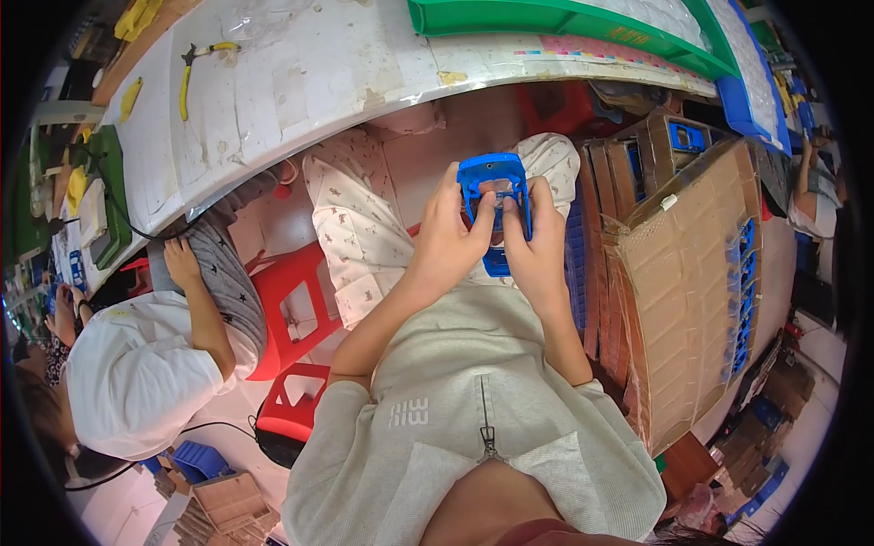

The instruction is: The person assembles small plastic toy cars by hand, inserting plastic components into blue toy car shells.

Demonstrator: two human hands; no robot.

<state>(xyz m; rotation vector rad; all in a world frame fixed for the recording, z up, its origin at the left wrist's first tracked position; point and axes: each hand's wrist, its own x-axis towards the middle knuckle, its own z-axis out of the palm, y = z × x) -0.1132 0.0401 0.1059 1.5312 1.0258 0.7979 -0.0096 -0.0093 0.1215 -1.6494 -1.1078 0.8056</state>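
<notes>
Pinching blue shell [492, 166], both hands [446, 229] | cardboard carton [674, 282]: blue parts [743, 296] along right edge

The blue frame [492, 166] looks like smooth plastic.

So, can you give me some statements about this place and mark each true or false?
1. The left hand and right hand both hold a blue plastic frame. True.
2. The pliers have red handles. False: the pliers have yellow handles.
3. A green tray lies on the white table. True.
4. The co-worker at left wears a black top. False: the co-worker wears a white one.
5. The large brown cardboard is at the person's right. True.
</notes>
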